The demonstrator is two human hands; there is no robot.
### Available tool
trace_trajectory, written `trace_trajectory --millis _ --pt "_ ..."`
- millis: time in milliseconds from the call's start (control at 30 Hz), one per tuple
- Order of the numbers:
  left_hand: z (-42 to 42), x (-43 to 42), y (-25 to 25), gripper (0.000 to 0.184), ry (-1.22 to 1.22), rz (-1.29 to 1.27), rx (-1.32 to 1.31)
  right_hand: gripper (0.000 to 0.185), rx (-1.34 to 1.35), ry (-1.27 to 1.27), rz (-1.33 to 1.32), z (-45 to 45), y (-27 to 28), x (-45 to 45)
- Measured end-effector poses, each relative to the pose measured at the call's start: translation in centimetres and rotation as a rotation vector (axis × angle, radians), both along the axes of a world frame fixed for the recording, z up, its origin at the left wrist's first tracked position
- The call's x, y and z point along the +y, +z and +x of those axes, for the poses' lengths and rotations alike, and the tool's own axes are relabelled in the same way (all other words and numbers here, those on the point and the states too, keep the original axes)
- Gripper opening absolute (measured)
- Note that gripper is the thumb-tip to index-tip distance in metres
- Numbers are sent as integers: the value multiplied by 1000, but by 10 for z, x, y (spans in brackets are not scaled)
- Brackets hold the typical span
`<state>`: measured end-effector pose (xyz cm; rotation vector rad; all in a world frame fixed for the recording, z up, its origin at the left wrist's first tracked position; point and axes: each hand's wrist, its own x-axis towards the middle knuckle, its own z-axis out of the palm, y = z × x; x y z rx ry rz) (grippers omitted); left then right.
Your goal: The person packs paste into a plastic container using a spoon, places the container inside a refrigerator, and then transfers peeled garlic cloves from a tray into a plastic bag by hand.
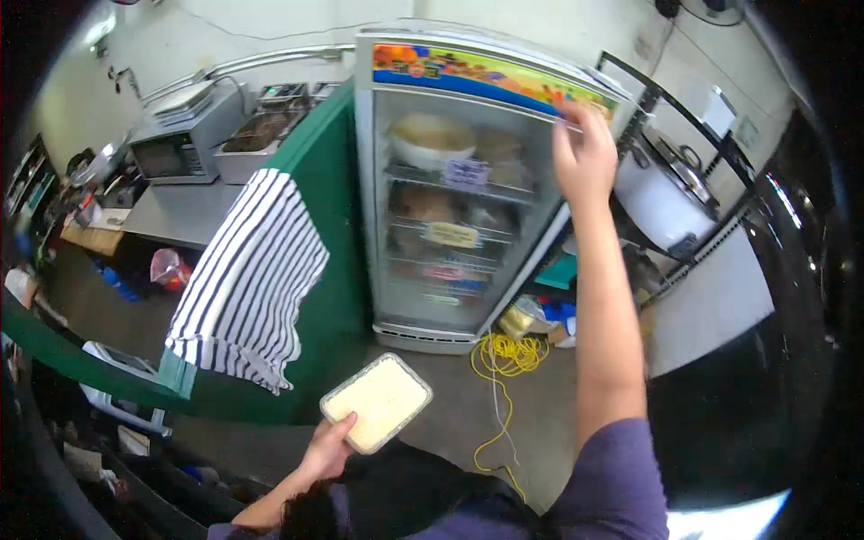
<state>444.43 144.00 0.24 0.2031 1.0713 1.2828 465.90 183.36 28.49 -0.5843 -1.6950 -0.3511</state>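
My left hand (328, 448) holds a rectangular tray of pale yellow food (378, 401) by its near left edge, thumb on top, low in front of my body. My right hand (587, 153) is raised to the upper right edge of a glass-door fridge (364, 207), its fingers bent round the door's edge. The fridge door looks closed or nearly so. Behind the glass, a large white bowl (432, 142) sits on the top shelf, and labelled packages stand on the shelves below.
A striped cloth (252, 279) hangs over a green partition (328, 234) on the left. Beyond it are a microwave (171, 155) and a metal counter (175, 214). A coiled yellow cord (513, 354) lies on the floor. A large pot (666, 193) stands on a rack at right.
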Motion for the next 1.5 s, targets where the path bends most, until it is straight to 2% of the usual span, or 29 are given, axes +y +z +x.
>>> trace_trajectory --millis 67,100,133,167,200,233,333,433,467,500,567,633,667,733,800,867,933,967,1000,1067,1133,1167,1233,1267,1333,1400,1500 --pt "-3 2 -12 47 50 -64 11 17 -186 6 97 -55 37 23" --pt "-12 1 -46 47 58 1 -56 22 -267 14 119 -81 48 42" --pt "-11 5 -47 47 109 30 -33 25 -367 -56 88 -115 64 67" --pt "-25 4 -57 48 82 15 9 29 -479 -117 44 -157 71 90" --pt "-30 7 -64 49 37 6 42 33 -537 -155 -120 -178 78 101" --pt "-29 6 -56 49 80 -5 71 38 -596 -193 -284 -196 85 111" --pt "-29 12 -30 46 165 -23 113 46 -678 -336 -433 -235 87 154" --pt "-35 -1 -46 42 173 -54 92 49 -671 -316 -428 -247 82 173" --pt "-38 -1 -18 44 57 -254 193 51 -736 -332 -452 -247 86 189" --pt "-41 -2 9 46 -78 -443 267 52 -638 -324 -479 -244 86 184" --pt "-40 -12 3 47 13 -409 268 53 -516 -290 -499 -243 92 166" --pt "-27 -23 -14 46 207 -218 220 53 -502 -269 -508 -235 89 152" --pt "-26 -30 -26 46 235 -212 202 53 -499 -251 -508 -232 88 146" --pt "-18 -39 -17 46 292 -210 133 51 -498 -210 -511 -228 84 134" --pt "-2 -44 -8 45 385 -199 127 49 -672 -239 -322 -214 82 125" --pt "11 -54 -27 44 486 -93 43 47 -791 -267 -108 -182 82 87" --pt "23 -64 -49 45 547 -77 46 45 -453 -99 -338 -149 81 6" --pt "28 -70 -60 46 533 -97 102 42 -512 -33 -231 -130 78 -4" --pt "39 -68 -39 45 523 -158 158 40 -567 31 -123 -110 76 -8" --pt "53 -69 -46 42 546 -162 139 30 -581 229 -85 -70 75 -16" --pt "64 -69 -59 42 568 -191 84 52 -699 495 11 -19 83 24" --pt "70 -69 -68 41 581 -204 59 47 -709 483 76 -2 85 11" --pt "82 -63 -79 42 588 -213 12 39 -501 621 -183 42 83 -42" --pt "88 -59 -85 42 592 -222 -6 36 -272 753 -511 60 76 -75" --pt "97 -43 -95 44 654 -274 -55 66 -419 527 132 88 75 -117" --pt "101 -22 -114 44 670 -257 -106 66 -441 462 168 127 48 -153" --pt "94 20 -179 44 669 -273 -146 65 -490 399 34 171 -15 -194"
